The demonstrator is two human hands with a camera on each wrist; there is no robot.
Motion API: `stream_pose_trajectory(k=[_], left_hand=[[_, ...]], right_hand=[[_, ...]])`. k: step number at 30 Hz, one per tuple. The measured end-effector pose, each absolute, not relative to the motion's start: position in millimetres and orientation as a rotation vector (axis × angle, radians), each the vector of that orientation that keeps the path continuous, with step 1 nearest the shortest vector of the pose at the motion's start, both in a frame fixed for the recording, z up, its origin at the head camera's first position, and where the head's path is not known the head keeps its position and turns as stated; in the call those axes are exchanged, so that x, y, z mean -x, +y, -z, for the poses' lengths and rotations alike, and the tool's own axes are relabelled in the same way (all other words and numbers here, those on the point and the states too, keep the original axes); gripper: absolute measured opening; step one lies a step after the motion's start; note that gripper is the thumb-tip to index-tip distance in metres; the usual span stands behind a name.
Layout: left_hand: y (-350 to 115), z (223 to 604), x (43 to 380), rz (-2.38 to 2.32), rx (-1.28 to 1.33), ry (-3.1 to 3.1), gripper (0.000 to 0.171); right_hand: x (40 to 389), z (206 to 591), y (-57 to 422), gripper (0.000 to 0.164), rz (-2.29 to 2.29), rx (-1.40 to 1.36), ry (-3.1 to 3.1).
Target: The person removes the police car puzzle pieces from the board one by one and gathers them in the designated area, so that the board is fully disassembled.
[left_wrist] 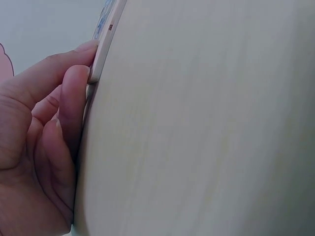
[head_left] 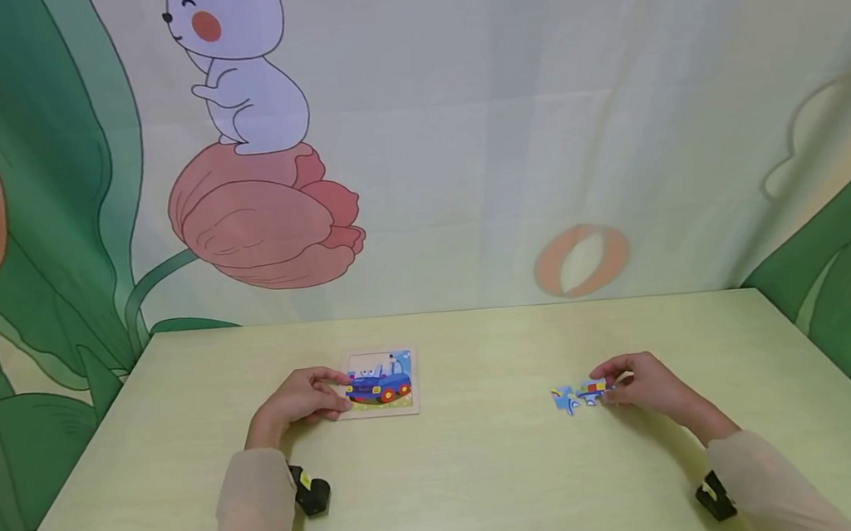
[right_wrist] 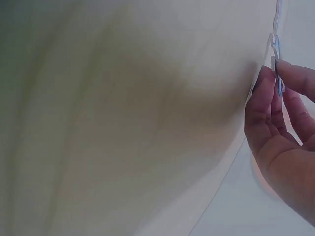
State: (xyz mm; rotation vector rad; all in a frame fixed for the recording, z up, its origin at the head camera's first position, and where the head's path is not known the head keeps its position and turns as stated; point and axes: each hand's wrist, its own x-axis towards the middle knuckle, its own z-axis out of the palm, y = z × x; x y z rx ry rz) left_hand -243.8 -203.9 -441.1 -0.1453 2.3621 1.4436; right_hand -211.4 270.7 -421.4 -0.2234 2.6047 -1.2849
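A square wooden puzzle board [head_left: 414, 383] lies on the table left of centre, with a blue cartoon car with red and yellow wheels on it. The upper left of its picture is bare wood. At its left edge my left hand [head_left: 301, 399] grips the frame between thumb and fingers; the left wrist view shows the board's side edge [left_wrist: 104, 49] at the fingertips. Farther right, my right hand [head_left: 646, 383] pinches a jigsaw piece [head_left: 591, 388] with red, yellow and blue print. Just left of that piece lies another light-blue jigsaw piece [head_left: 563, 399].
Both hands and pieces are over a pale wood-grain table [head_left: 487, 477]. Behind its far edge hangs a curtain [head_left: 445, 130] printed with a white animal, tulips and leaves. Each wrist wears a black camera mount [head_left: 311, 491].
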Motion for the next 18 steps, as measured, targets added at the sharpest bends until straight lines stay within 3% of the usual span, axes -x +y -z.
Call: stream_pose_trajectory(k=[18], left_hand=[[-202.8,438.7,241.7,-1.458,0.142,2.366,0.039]], right_hand=[[208.9,424.9,263.5,0.021,0.962,0.258,2.833]])
